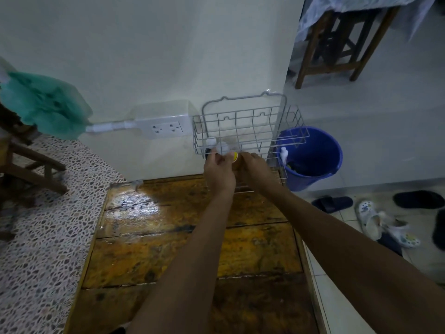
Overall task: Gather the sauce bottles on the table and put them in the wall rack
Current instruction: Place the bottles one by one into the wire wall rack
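A grey wire wall rack hangs on the pale wall above the far end of the wooden table. Both my hands reach into its lower front. My left hand is closed around bottles with white caps at the rack's left side. My right hand grips a bottle with a yellow cap right beside it. The bottle bodies are mostly hidden behind my fingers, and the picture is blurred there.
A white double socket sits on the wall left of the rack. A blue bucket stands on the floor to the right, with sandals and shoes nearby. A green plastic bag hangs at left above a wooden chair.
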### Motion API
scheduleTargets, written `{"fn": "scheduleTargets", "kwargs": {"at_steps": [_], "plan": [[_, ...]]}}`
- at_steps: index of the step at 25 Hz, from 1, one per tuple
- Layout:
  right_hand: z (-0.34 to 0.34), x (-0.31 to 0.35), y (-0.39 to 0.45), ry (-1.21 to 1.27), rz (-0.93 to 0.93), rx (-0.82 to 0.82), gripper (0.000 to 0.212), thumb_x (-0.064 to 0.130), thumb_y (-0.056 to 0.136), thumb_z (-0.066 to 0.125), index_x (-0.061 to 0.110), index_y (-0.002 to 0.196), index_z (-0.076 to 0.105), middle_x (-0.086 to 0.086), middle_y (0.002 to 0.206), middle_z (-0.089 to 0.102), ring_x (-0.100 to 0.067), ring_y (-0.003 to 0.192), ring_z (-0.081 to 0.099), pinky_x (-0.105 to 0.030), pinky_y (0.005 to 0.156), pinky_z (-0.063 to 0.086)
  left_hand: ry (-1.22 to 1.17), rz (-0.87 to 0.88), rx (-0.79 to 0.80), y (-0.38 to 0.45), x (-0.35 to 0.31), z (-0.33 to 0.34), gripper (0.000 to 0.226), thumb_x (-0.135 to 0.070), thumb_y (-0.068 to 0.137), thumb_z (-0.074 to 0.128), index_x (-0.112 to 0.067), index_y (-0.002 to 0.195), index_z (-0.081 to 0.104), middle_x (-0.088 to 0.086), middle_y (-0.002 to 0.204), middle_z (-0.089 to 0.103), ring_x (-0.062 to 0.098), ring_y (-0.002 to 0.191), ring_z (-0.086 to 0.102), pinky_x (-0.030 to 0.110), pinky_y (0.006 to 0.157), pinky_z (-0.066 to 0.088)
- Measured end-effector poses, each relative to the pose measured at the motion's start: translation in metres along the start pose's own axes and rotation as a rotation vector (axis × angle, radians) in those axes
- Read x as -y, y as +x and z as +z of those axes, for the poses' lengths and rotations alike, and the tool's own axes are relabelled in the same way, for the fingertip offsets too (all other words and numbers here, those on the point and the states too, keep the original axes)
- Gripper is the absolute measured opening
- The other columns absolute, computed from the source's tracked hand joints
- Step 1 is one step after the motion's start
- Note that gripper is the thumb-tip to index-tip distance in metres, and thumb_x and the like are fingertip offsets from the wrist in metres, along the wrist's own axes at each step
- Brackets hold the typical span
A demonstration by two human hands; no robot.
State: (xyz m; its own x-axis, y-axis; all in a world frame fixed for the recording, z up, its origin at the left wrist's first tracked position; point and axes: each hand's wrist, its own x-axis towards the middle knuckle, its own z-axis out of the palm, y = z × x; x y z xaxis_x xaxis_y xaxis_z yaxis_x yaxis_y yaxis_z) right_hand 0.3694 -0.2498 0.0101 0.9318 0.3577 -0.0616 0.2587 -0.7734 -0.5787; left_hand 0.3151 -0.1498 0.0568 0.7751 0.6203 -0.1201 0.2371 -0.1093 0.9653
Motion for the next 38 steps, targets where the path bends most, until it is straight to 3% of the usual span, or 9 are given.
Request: {"fn": "scheduleTargets", "kwargs": {"at_steps": [4, 8, 11, 14, 20, 24, 28, 33, 38], "plan": [[0.009, -0.004, 0.018, 0.016, 0.082, 0.019, 0.034, 0.036, 0.088, 0.062, 0.010, 0.110, 0.064, -0.013, 0.100, 0.066, -0.031, 0.091, 0.063, -0.032, 0.070, 0.041, 0.063, 0.036, 0.013, 0.012, -0.003, 0.003, 0.054, -0.031, 0.093, 0.067, -0.026, 0.145, 0.052, 0.002, 0.116, 0.073, 0.019, 0.105, 0.067, 0.037, 0.089, 0.056], [0.025, -0.008, 0.031, 0.066, 0.108, 0.008, 0.056, 0.055, 0.079, 0.044, 0.011, 0.102, 0.069, -0.010, 0.092, 0.065, -0.032, 0.082, 0.066, -0.030, 0.066, 0.043, -0.051, 0.018, 0.013, 0.014, -0.003, 0.005, 0.055, -0.025, 0.094, 0.068, -0.022, 0.146, 0.051, -0.001, 0.125, 0.069, 0.015, 0.112, 0.065, 0.033, 0.094, 0.055], [0.013, 0.017, 0.014, 0.100, 0.140, 0.004, 0.037, 0.034, 0.093, 0.062, 0.005, 0.118, 0.063, -0.014, 0.114, 0.060, -0.032, 0.095, 0.058, -0.038, 0.075, 0.045, -0.136, 0.016, -0.003, 0.016, 0.005, 0.006, 0.056, -0.022, 0.095, 0.067, -0.021, 0.148, 0.048, -0.005, 0.120, 0.066, 0.016, 0.115, 0.064, 0.038, 0.098, 0.055], [0.014, 0.020, 0.014, 0.096, 0.137, -0.037, 0.034, 0.025, 0.098, 0.064, 0.004, 0.125, 0.059, -0.019, 0.122, 0.058, -0.036, 0.105, 0.056, -0.042, 0.082, 0.048, -0.115, 0.037, -0.007, 0.020, 0.012, 0.008, 0.057, -0.030, 0.096, 0.066, -0.026, 0.149, 0.046, -0.001, 0.128, 0.066, 0.017, 0.116, 0.064, 0.043, 0.099, 0.055], [0.010, 0.007, 0.016, 0.068, 0.071, -0.020, 0.049, 0.036, 0.094, 0.068, 0.008, 0.132, 0.056, -0.014, 0.123, 0.060, -0.032, 0.103, 0.062, -0.041, 0.081, 0.054, -0.001, 0.123, -0.029, 0.024, 0.015, 0.011, 0.055, -0.032, 0.098, 0.062, -0.026, 0.150, 0.044, -0.003, 0.125, 0.068, 0.016, 0.112, 0.065, 0.035, 0.094, 0.056], [0.001, 0.002, 0.024, -0.043, -0.023, 0.150, 0.065, 0.025, 0.089, 0.075, 0.010, 0.145, 0.045, -0.018, 0.124, 0.065, -0.038, 0.110, 0.063, -0.045, 0.088, 0.054, -0.036, 0.096, -0.114, 0.016, 0.011, 0.007, 0.050, -0.024, 0.098, 0.064, -0.014, 0.145, 0.050, -0.019, 0.101, 0.062, 0.003, 0.090, 0.063, 0.021, 0.078, 0.057], [0.007, 0.003, 0.016, -0.023, -0.013, 0.113, 0.062, 0.022, 0.093, 0.071, 0.011, 0.147, 0.042, -0.021, 0.126, 0.062, -0.041, 0.113, 0.059, -0.045, 0.086, 0.050, -0.066, 0.117, -0.124, 0.009, 0.010, 0.004, 0.039, -0.023, 0.098, 0.063, -0.022, 0.136, 0.054, 0.004, 0.119, 0.068, 0.019, 0.105, 0.066, 0.032, 0.082, 0.056], [0.018, 0.015, 0.013, 0.138, 0.026, 0.056, 0.055, 0.023, 0.091, 0.073, 0.007, 0.136, 0.046, -0.020, 0.123, 0.063, -0.040, 0.110, 0.060, -0.039, 0.076, 0.045, -0.034, 0.093, -0.144, 0.012, 0.009, 0.001, 0.055, -0.019, 0.097, 0.065, -0.020, 0.148, 0.046, -0.004, 0.109, 0.062, 0.020, 0.109, 0.064, 0.039, 0.091, 0.056], [0.018, 0.012, 0.009, 0.221, 0.038, 0.050, 0.055, 0.027, 0.090, 0.076, 0.010, 0.135, 0.048, -0.019, 0.121, 0.067, -0.038, 0.106, 0.065, -0.047, 0.081, 0.056, -0.043, 0.095, -0.107, 0.009, 0.006, 0.000, 0.055, -0.020, 0.097, 0.064, -0.025, 0.149, 0.044, 0.008, 0.124, 0.066, 0.021, 0.114, 0.063, 0.040, 0.096, 0.055]]}}
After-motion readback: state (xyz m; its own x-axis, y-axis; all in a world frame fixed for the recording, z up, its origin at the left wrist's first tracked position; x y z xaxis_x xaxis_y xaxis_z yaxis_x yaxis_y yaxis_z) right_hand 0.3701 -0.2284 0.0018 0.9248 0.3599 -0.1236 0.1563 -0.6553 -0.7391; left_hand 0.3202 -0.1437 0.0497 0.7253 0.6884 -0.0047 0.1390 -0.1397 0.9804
